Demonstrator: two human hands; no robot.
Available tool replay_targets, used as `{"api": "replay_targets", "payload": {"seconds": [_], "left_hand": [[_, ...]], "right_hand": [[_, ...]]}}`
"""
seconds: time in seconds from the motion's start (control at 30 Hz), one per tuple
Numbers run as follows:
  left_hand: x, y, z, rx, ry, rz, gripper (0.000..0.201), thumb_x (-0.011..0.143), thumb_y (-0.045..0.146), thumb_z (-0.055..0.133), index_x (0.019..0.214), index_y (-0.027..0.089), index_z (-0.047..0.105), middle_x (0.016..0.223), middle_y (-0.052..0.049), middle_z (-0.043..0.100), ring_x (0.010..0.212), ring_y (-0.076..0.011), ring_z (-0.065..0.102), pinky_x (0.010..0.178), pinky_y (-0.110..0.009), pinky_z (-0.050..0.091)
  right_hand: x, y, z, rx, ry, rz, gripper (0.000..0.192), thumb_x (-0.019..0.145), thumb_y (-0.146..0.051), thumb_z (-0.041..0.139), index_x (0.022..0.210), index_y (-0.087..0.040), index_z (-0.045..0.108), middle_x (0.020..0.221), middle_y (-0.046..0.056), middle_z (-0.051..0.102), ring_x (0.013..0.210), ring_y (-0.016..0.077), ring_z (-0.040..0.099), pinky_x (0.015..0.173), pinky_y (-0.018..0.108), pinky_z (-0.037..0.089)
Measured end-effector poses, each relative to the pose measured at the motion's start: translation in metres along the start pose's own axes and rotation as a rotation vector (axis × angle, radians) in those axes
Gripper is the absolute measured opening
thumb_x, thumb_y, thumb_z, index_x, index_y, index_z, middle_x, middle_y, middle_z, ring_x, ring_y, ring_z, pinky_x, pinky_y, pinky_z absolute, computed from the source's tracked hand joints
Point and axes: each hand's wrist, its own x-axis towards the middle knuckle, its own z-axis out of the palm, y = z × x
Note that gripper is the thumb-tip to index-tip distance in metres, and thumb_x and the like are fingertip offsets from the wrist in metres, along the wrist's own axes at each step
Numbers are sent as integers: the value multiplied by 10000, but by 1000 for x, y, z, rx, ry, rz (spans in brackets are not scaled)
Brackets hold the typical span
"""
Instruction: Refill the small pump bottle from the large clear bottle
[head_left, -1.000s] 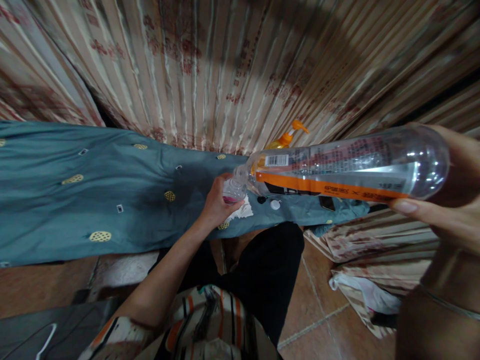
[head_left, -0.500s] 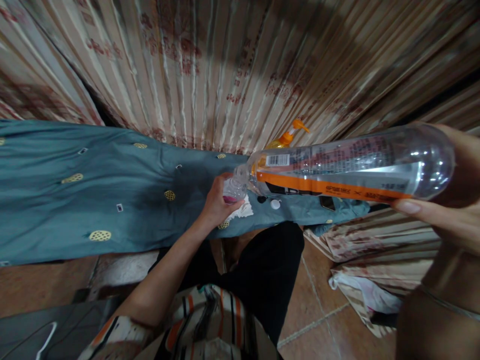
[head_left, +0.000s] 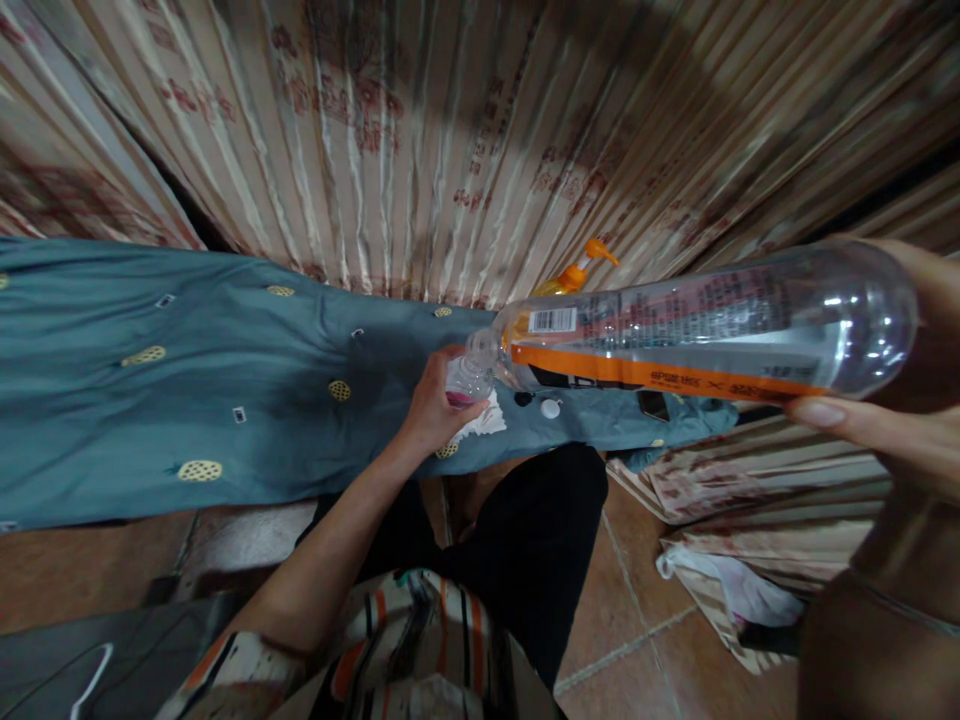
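Two hands: both busy.
Right hand (head_left: 892,430): fingers wrapped round the base of a big clear bottle (head_left: 697,335) (orange-banded label), tipped almost flat.
Bottle mouth: at a small clear container (head_left: 466,380).
Left hand (head_left: 435,405): fingers grasping that container, above the teal cloth (head_left: 225,380).

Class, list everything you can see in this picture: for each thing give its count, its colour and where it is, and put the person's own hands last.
large bottle: one, clear with an orange band, tipped flat, mouth over the small bottle
small bottle: one, clear, on the cloth
pump bottle: one, orange, behind the large bottle
cloth: one, teal with yellow spots, spread across the middle
white cap: one, on the cloth
curtain: striped beige and red, behind
floor tiles: brown, lower right
left hand: grips the small bottle
right hand: holds the large bottle's base
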Motion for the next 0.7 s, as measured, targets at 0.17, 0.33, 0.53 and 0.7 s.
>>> {"api": "replay_targets", "payload": {"seconds": [0.17,0.33,0.53,0.7], "left_hand": [[0,-1,0,-3,-11,6,717,706,313,837,1295,207,442,1286,-108,628,1208,-301,638,1037,-460,522],[-1,-1,-1,-9,-3,14,716,710,318,837,1298,211,441,1287,-112,626,1202,-295,641,1028,-459,530],[-1,-1,1,-7,18,20,717,700,309,847,1286,203,448,1264,-110,632,1162,-288,656,989,-455,553],[-1,1,1,-2,19,16,718,699,297,846,1288,208,445,1271,-104,626,1171,-289,650,986,-452,557]], "right_hand": [[2,6,-2,13,-17,-6,765,611,-422,944,1323,-425,663,1256,8,730,1138,296,646,915,455,573],[7,10,-5,17,-49,-65,779,612,-449,941,1337,-401,659,1243,24,732,1101,296,663,881,456,570],[10,10,-7,-24,-66,-115,785,619,-473,928,1350,-394,651,1237,27,728,1077,308,652,873,467,554],[12,10,-7,-20,-70,-131,795,590,-423,939,1334,-403,660,1258,17,709,1101,311,628,912,462,525]]}}
